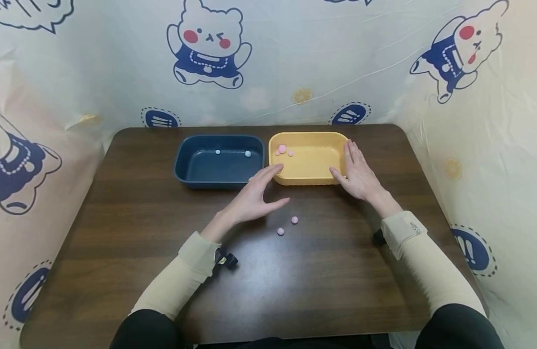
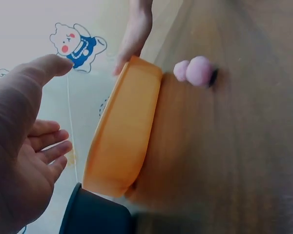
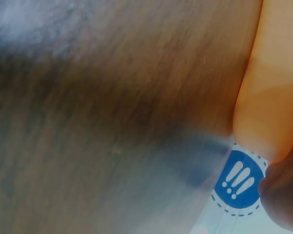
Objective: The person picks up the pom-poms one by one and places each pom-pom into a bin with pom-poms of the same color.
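Observation:
A shallow yellow tray stands near the far edge of the table, with three small pink balls inside at its left end. My right hand lies along the tray's right end, fingers straight at the rim and thumb spread at the near right corner. At the near left corner, my left hand is held with fingers extended and thumb apart, nothing in its grasp. Two more pink balls lie on the table in front of the tray. In the left wrist view, the left palm faces the tray's side.
Left of the yellow tray stands a dark blue tray holding two small light-blue balls. Both trays rest on a brown wooden table. A patterned curtain encloses the table's back and sides.

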A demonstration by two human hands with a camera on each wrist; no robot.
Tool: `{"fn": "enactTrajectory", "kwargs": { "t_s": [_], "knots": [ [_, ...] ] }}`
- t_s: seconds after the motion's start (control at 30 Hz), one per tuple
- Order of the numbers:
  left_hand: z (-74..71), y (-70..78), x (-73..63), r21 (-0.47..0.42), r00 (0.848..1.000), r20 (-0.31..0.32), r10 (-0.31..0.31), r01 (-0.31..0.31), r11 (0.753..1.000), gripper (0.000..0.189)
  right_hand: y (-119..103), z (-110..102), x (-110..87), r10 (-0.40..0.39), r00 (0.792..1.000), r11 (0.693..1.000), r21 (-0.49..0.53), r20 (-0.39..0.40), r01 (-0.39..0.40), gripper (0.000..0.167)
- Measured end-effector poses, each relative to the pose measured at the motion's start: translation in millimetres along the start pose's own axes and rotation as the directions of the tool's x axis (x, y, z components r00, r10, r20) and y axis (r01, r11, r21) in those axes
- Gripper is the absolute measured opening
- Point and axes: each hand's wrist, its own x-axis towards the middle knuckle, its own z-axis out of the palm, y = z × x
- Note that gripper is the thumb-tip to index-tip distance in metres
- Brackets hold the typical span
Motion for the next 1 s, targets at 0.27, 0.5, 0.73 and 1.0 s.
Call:
{"fn": "enactTrajectory", "kwargs": {
  "t_s": [0.27, 0.5, 0.73, 1.0],
  "knots": [
    [1.4, -7.9, -20.3, -0.057, 0.997, 0.08, 0.019, -0.014, 0.998, 0.104, 0.1, 0.6, -0.2, -0.004, 1.0, 1.0, 0.003, -0.003, 0.004, 0.101],
    [4.9, -14.8, -32.8, -0.065, 0.992, 0.125, -0.033, 0.042, 0.997, 0.107, -0.9, 1.4, 0.2, -0.009, 1.0, 1.0, 0.001, -0.014, 0.009, 0.1],
    [12.2, -20.9, -40.7, -0.078, 0.986, 0.16, -0.04, 0.053, 0.996, 0.11, -1.1, 0.4, 0.0, 0.0, 1.0, 1.0, 0.002, -0.005, 0.0, 0.101],
    [22.2, -23.2, -44.7, -0.101, 0.981, 0.189, -0.035, 0.055, 0.993, 0.096, -1.2, 0.1, 0.0, -0.001, 1.0, 1.0, 0.004, -0.005, 0.001, 0.102]
  ]
}}
